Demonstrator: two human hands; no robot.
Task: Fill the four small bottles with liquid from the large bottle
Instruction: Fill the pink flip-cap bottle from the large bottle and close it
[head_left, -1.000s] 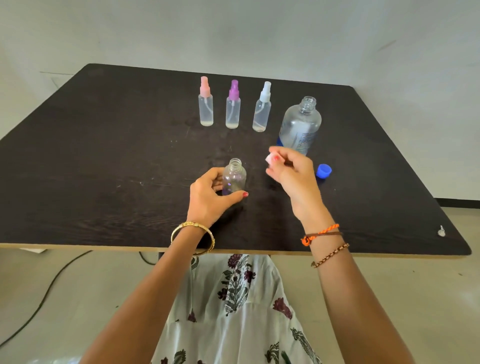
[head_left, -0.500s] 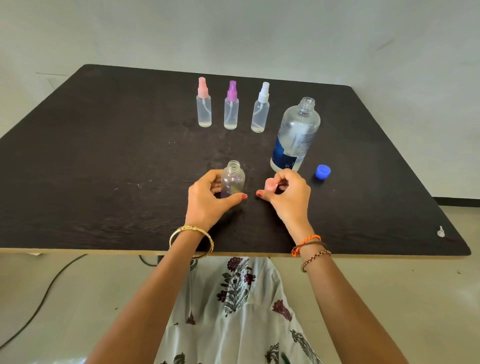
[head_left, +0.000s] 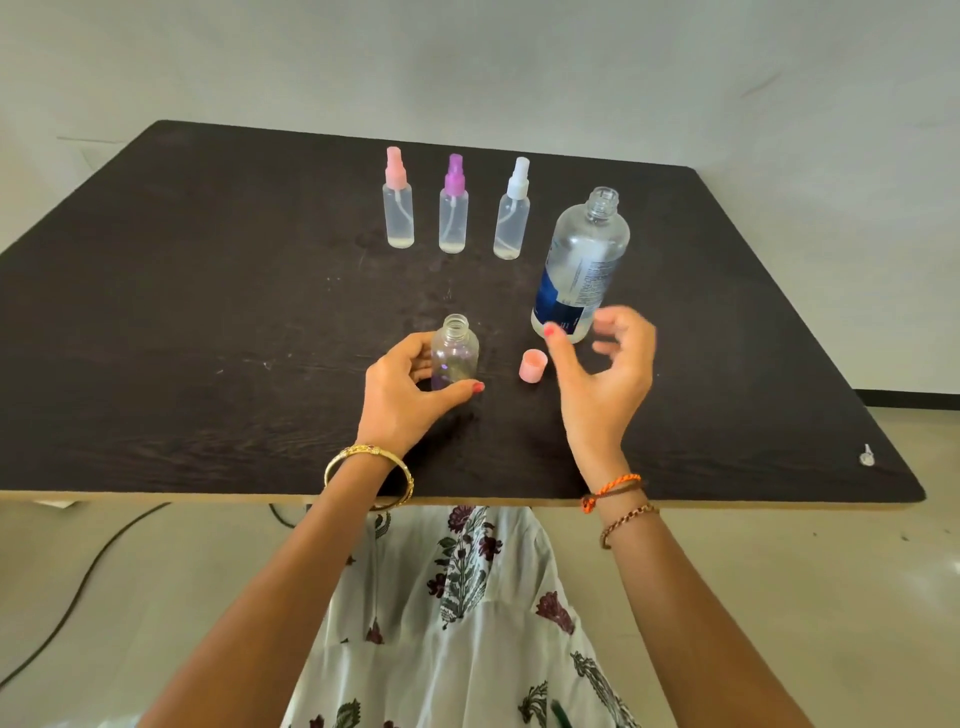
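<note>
A small clear round bottle (head_left: 455, 356) stands uncapped near the table's front, and my left hand (head_left: 402, 389) grips it from the left. Its pink cap (head_left: 533, 366) lies on the table just to the right. My right hand (head_left: 605, 371) hovers beside the cap with fingers loosely spread, holding nothing, in front of the base of the large clear bottle (head_left: 584, 265), which stands open with a blue label. Three small spray bottles stand in a row at the back: pink-topped (head_left: 399, 202), purple-topped (head_left: 453, 208) and white-topped (head_left: 512, 213), each with a little liquid at the bottom.
The dark wooden table (head_left: 208, 312) ends at a pale front edge near my body. A small white object (head_left: 866, 457) lies near the right front corner. A black cable (head_left: 78, 597) runs across the floor at the left. The blue cap is hidden behind my right hand.
My right hand brought the pink cap down from above the table, set it to the right of the small bottle and let go. It now sits opened, slightly up and right. My left hand has kept its hold.
</note>
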